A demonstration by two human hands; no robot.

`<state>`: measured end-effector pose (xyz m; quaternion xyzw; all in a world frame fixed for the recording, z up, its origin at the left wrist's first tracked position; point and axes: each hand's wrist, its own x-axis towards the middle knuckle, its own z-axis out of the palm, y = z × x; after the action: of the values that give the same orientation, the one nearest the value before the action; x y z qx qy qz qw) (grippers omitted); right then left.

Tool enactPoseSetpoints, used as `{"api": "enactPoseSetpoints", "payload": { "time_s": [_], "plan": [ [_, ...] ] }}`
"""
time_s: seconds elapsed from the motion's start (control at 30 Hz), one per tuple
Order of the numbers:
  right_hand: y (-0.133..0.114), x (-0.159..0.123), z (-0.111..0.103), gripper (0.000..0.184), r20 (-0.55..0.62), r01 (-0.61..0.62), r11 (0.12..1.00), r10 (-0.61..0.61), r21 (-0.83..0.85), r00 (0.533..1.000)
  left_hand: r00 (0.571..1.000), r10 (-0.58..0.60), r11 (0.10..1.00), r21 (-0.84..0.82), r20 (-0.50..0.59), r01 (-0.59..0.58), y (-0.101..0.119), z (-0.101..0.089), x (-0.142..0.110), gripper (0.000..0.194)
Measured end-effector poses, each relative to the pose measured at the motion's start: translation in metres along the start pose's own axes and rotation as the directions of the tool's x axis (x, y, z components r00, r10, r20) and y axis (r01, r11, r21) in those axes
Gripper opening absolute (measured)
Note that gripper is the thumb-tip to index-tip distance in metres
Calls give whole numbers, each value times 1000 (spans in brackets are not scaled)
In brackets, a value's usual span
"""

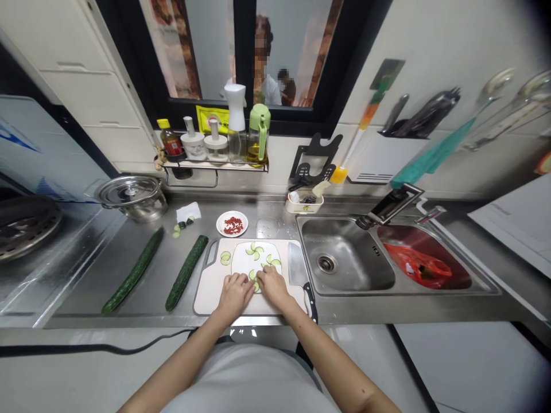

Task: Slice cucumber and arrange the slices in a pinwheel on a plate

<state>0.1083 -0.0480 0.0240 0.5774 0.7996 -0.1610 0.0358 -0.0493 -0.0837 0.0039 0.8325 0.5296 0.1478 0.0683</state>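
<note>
A white plate (243,267) lies on a pale cutting board (207,292) at the counter's front edge. Several green cucumber slices (255,250) are laid out on the plate in small fans. My left hand (235,293) and my right hand (272,285) rest side by side at the plate's near rim, fingers curled round cucumber slices (254,279) between them. A cleaver (298,271) lies flat on the board just right of my right hand. Two whole cucumbers (134,271) (186,272) lie on the steel counter to the left of the board.
A small dish of red bits (232,223) sits behind the board. Cucumber ends (179,228) lie by a white cloth. A lidded steel pot (131,196) stands at left, a condiment rack (215,143) behind. A double sink (344,261) at right holds a red bag (415,265).
</note>
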Motion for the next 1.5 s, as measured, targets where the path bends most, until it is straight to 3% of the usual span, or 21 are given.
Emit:
{"api": "enactPoseSetpoints", "payload": {
  "time_s": [0.17, 0.93, 1.07, 1.17, 1.3, 1.5],
  "plan": [
    [2, 0, 4, 25, -53, 26, 999, -27, -19, 998, 1000, 5, 1000, 18, 10, -5, 1, -2, 1, 27],
    [2, -11, 1, 26, -95, 35, 999, -34, 14, 995, 992, -53, 996, -67, 118, 61, -4, -9, 12, 25],
    [2, -13, 3, 25, -158, 27, 998, -19, 52, 987, 990, -94, 991, -87, 109, 104, -3, -10, 16, 27],
    [5, -17, 5, 23, -269, 35, 993, -3, 116, 963, 987, -150, 981, -113, 50, 155, -3, -8, 16, 28],
    [13, -24, 6, 25, -441, 69, 970, 42, 233, 896, 968, -249, 951, -200, -43, 236, -11, -5, 11, 29],
    [31, -38, 4, 30, -535, 77, 932, 135, 354, 834, 889, -441, 874, -282, -120, 395, -40, -6, -1, 31]
  ]
}}
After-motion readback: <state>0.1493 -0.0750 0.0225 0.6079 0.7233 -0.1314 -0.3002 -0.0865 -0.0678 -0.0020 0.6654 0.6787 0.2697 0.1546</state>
